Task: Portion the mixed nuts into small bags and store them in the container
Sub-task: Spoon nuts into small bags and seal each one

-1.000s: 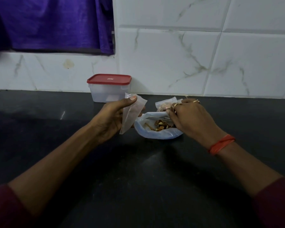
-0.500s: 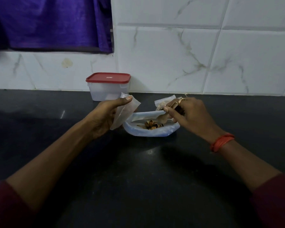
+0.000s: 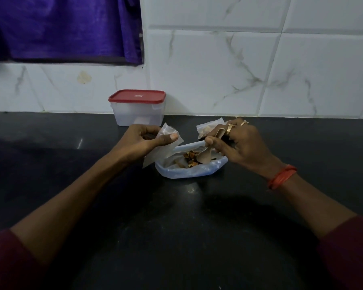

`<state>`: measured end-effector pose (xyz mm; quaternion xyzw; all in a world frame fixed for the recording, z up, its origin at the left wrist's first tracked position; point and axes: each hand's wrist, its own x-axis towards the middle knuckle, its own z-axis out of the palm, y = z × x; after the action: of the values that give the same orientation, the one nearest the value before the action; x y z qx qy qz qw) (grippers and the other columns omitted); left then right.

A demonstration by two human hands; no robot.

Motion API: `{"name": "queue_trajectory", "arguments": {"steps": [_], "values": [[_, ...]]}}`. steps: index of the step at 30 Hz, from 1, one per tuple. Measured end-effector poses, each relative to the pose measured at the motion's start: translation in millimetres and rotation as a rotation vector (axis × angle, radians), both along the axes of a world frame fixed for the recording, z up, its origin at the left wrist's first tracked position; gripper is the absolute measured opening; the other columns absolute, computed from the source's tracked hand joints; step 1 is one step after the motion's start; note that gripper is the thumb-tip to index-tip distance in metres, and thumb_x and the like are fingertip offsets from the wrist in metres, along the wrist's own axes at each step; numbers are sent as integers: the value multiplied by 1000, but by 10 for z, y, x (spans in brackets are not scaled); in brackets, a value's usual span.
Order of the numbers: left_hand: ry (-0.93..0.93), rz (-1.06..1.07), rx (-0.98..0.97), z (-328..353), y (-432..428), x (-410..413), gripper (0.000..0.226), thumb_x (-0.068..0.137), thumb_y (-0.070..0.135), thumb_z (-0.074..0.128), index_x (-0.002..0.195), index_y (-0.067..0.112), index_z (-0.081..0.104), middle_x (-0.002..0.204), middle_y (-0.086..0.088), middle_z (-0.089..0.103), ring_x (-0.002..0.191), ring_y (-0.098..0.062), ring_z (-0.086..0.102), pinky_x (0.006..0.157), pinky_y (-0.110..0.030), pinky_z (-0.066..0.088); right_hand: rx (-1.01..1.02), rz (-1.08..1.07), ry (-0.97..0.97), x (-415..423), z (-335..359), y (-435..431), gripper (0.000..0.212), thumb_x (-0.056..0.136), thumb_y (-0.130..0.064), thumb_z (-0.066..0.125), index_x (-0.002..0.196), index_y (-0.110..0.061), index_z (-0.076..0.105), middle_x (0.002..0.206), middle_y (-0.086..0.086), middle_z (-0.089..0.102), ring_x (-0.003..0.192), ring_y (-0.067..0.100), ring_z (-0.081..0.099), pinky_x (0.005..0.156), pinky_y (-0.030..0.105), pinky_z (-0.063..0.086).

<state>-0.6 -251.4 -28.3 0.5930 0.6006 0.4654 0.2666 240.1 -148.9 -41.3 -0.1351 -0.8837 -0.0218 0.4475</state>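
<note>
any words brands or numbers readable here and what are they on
Red lid of the container: a small pale mark at its centre, too blurred to read.
Nothing else bears text: not the small bag the left hand pinches, the spoon the right hand holds, the big nut bag, or the tiles.

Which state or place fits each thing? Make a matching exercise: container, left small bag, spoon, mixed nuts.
Things: 1 container; 2 left small bag; 3 spoon; 4 mixed nuts.
States: a gripped by the right hand; b inside the open blue bag; c red lid on, by the wall; d pinched by the left hand.
Pairs: 1-c, 2-d, 3-a, 4-b.
</note>
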Motion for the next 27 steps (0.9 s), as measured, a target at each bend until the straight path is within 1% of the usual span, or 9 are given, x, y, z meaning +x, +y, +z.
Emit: {"name": "queue_trajectory", "arguments": {"steps": [2,4,6,9,12,14,18,22,27], "values": [[21,-25,33,6,-14,-11,27,69,48,68,90,32,72,85,16,74,80,4,68,63,-9,51,-37,49,-8,0,24,-27,24,95,-32,62,82,-16,74,67,-15,59,64,-3,47,71,10,34],[61,-41,63,-9,-13,-37,26,69,49,71,90,32,74,85,12,76,82,0,69,67,-12,55,-111,133,-43,-10,46,-58,15,94,-23,67,82,-16,73,67,-16,58,62,-8,53,64,5,35],[95,-54,85,-24,-8,-53,25,70,48,72,89,33,74,88,10,76,84,-4,70,71,-14,56,-139,176,-81,-26,40,-55,13,94,-24,67,85,-17,74,69,-14,63,62,-3,58,61,12,42],[120,-69,107,-33,6,-67,25,70,48,71,90,32,73,87,10,75,85,-5,68,71,-11,54,-38,59,-126,-46,-29,7,29,97,-40,58,91,-17,76,71,-5,70,64,15,62,68,34,50],[125,-77,125,-45,22,-87,26,70,47,71,90,31,73,88,11,75,85,-4,68,70,-10,53,74,-17,-60,-34,-48,12,41,99,-46,52,92,-15,77,73,-1,72,63,21,61,75,29,45],[129,-78,134,-49,37,-104,26,69,46,72,91,31,73,86,13,75,84,-2,68,69,-10,52,70,21,-2,-34,-21,-19,33,97,-40,57,91,-14,77,73,-2,72,63,19,61,72,27,42],[155,-80,143,-52,60,-153,27,69,44,75,92,30,73,86,15,75,84,-2,69,69,-11,53,8,13,-66,-113,-91,-59,38,98,-46,54,93,-16,77,73,1,72,66,23,63,78,36,46],[204,-102,145,-57,62,-170,36,63,50,77,93,31,72,86,18,74,81,-6,68,67,-14,54,52,-34,76,-144,-108,-124,29,94,-38,62,90,-13,77,76,-1,74,71,13,56,79,21,40],[241,-122,143,-79,66,-194,51,59,59,80,101,32,73,92,11,75,82,-22,69,70,-38,60,-170,147,46,-258,-162,-230,17,94,-25,70,96,-9,77,76,-4,74,65,8,69,66,29,55]]}}
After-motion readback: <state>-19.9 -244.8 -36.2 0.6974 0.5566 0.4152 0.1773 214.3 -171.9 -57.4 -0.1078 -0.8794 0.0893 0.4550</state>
